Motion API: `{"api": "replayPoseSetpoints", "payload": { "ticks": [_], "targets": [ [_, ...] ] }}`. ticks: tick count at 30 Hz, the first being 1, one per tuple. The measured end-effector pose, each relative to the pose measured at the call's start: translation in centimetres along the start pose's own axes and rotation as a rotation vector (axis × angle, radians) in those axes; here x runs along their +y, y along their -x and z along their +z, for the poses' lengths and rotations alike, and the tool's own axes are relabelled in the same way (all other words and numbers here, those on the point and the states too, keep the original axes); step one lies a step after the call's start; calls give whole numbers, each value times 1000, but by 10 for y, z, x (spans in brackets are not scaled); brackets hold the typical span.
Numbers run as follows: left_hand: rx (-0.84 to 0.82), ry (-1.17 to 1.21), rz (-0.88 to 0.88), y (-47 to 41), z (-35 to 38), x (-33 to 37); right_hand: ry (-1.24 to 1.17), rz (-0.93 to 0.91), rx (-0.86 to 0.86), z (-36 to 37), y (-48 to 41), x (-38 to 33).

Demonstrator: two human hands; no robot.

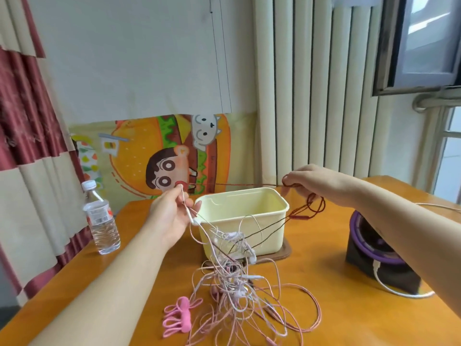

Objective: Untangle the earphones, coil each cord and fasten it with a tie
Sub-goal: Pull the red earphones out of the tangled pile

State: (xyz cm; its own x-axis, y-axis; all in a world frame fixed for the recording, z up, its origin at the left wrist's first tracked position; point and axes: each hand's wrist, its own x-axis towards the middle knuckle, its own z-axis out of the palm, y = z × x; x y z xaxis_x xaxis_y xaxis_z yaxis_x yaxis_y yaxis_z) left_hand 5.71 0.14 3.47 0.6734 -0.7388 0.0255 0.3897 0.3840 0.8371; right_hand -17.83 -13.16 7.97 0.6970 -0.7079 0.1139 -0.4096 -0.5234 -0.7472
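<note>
Early stage: your left hand point(174, 211) pinches a pink cord point(183, 196), your right hand point(308, 179) a red cord point(299, 217). Below them, the tangle point(232, 278) is knotted and the ties point(180, 318) are unused.

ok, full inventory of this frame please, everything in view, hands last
red cord: 1, dark red, stretched between both hands above the box
earphone tangle: 1 heap, pink and white, on the table in front of the box
ties: 1 bunch, pink, left of the tangle
box: 1, pale yellow, open, mid-table
board: 1, brown, under the box
bottle: 1, clear, table's left edge
gadget: 1, black and purple, table's right
cable: 1, white, at the gadget
table: 1, orange
left hand: pinches red cord and a pale strand
right hand: pinches red cord
</note>
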Motion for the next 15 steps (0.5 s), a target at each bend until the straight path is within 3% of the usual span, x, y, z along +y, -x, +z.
{"api": "replayPoseSetpoints", "payload": {
  "ticks": [5, 9, 12, 15],
  "targets": [
    [-106, -40, 19, 3, 20, 12, 469, 1, -158, 22, 0, 15],
    [-220, -115, 201, 15, 42, 17, 897, 80, -300, 40, -4, 31],
    [-227, -278, 364, 24, 52, 20, 932, 192, -386, 39, -3, 34],
    [-217, -471, 522, 22, 50, 21, 929, 198, -304, 33, -6, 35]
  ]
}}
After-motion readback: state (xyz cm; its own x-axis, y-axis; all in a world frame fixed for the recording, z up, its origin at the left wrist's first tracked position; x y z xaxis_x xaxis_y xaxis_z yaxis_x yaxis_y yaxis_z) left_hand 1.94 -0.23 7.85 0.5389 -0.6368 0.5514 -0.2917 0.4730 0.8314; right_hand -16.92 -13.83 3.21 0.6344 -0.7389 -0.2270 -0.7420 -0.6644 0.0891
